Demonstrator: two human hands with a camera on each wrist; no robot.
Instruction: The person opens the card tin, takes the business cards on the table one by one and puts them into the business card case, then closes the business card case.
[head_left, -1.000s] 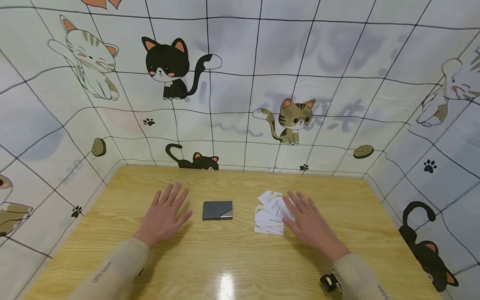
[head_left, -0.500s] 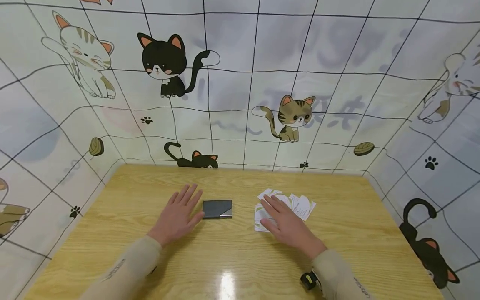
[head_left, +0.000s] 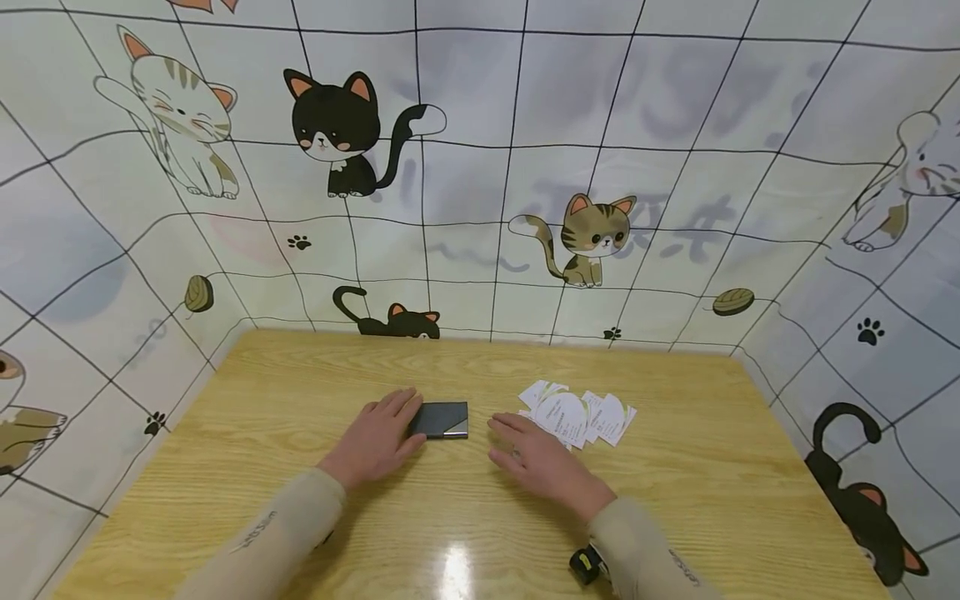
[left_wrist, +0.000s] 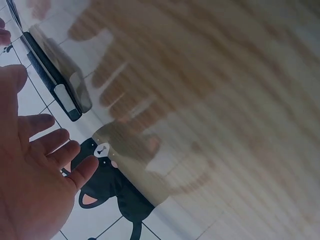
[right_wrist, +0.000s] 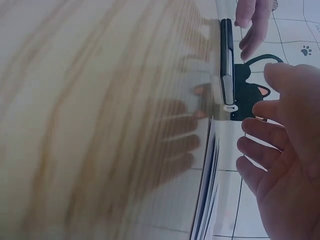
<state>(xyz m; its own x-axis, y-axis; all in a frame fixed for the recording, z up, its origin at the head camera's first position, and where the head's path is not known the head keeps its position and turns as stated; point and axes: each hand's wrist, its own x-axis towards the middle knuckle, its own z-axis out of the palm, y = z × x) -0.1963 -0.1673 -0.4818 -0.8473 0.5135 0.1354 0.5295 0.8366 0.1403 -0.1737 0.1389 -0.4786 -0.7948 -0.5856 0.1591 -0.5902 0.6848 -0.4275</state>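
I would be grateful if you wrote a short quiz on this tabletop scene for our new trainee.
1. True or false: the white cards overlap one another.
2. Is the left hand nearer to (A) the white cards or (B) the dark case?
3. Fill in: in the head view, the dark case lies on the table to the ____ of the white cards.

Key: 1. true; 2. B; 3. left.

Flat dark case and loose white cards
The case, silver at one corner, lies left of the cards, which overlap in an uneven spread.
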